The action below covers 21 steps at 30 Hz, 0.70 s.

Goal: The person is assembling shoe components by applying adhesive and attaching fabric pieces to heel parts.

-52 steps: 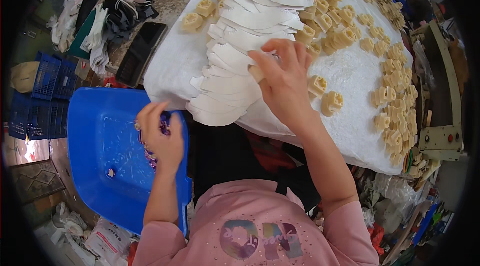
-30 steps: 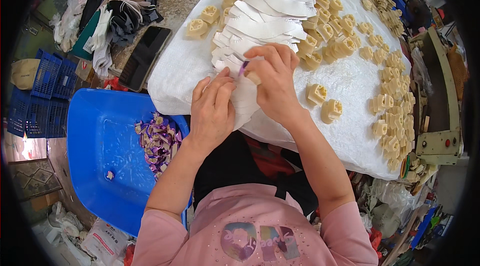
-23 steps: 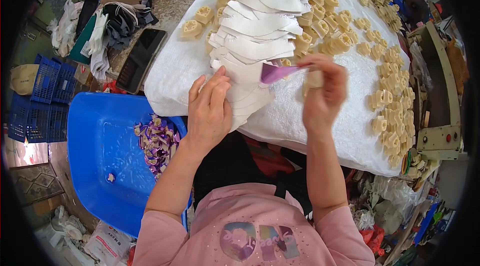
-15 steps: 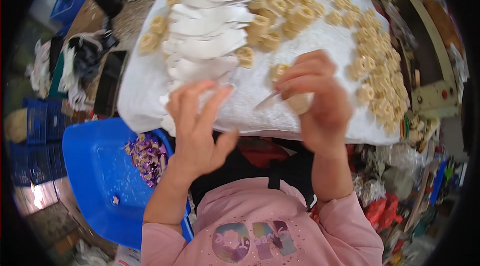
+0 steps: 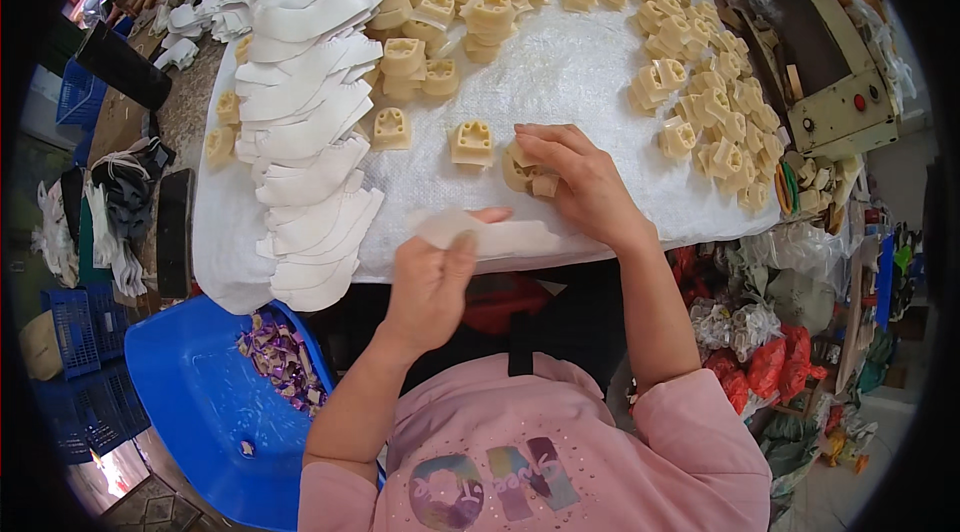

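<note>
The left hand [image 5: 432, 282] hovers at the near edge of the table, its thumb and fingers pinched together on one end of a thin, pale translucent strip [image 5: 490, 232]; the strip runs rightward from the pinch and lies along the white woven cloth [image 5: 590, 82] that covers the table; the remaining fingers curl loosely under the palm. The right hand [image 5: 580, 182] rests on the cloth just beyond the strip, fingers bent and closed down around a cream moulded block [image 5: 525, 172]; only part of the block shows beneath the fingertips, so how firmly it is gripped I cannot tell. Just left of it lies another cream block [image 5: 471, 143], apart from the hand; a further one [image 5: 390, 129] lies beside the white pieces. A long overlapping row of white curved cut pieces [image 5: 305, 132] runs down the left side of the cloth; heaps of cream blocks [image 5: 700, 82] spread across the far and right parts. Below the table's left corner sits a blue plastic tub [image 5: 190, 402] holding a small pile of purple scraps [image 5: 280, 362].
</note>
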Each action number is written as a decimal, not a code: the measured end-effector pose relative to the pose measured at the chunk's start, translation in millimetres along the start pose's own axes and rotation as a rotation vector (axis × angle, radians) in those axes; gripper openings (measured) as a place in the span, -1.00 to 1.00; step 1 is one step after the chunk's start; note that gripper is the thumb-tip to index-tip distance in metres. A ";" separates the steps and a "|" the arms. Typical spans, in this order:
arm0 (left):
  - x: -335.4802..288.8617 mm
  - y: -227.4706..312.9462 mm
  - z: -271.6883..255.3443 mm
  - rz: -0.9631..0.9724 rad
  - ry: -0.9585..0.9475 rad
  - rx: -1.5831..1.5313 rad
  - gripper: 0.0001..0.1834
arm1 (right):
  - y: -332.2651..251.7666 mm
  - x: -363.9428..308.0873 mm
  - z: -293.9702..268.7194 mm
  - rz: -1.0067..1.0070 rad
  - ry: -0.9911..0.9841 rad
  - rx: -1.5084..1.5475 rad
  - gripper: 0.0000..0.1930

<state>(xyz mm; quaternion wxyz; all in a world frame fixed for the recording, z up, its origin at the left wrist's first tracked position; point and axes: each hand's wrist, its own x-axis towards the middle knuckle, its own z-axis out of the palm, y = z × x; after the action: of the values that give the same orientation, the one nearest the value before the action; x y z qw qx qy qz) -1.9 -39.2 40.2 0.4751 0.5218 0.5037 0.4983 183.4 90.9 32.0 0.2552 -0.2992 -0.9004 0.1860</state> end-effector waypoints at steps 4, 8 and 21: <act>24.3 -21.5 21.4 0.239 -0.050 0.265 -0.60 | 4.2 3.5 -0.3 0.049 -0.007 0.160 -0.52; 25.9 -26.7 27.0 0.328 0.030 0.366 -0.67 | 18.0 -3.2 4.8 0.282 -0.042 0.445 -0.58; -7.9 -6.9 11.9 -0.050 0.293 -0.574 -0.57 | -85.2 -19.5 1.1 0.289 0.381 1.028 -0.64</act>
<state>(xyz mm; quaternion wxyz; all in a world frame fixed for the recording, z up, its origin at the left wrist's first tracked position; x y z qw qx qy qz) 9.7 -46.7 32.3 0.5374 0.2763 0.4184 0.6781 158.5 14.3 65.8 0.4980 -0.2847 -0.5820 0.5764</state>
